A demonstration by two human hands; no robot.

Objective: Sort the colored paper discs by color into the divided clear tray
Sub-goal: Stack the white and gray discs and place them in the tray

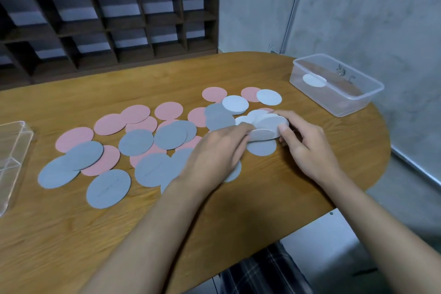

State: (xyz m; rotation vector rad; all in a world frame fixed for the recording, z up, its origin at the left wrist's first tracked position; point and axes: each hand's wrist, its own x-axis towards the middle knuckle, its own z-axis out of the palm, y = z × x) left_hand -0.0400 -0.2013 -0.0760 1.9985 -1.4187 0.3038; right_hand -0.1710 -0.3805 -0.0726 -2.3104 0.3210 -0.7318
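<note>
White discs held as one loose stack just above the counter.
Left hand and right hand curl their fingers round the stack from both sides, probably to carry one color together; the divided clear tray sits well apart, far left.

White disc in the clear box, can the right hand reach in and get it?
Probably yes, once it is free. The clear box around that white disc has no lid, and nothing lies between it and the right hand. But that hand's fingers hold a stack of white discs.
</note>
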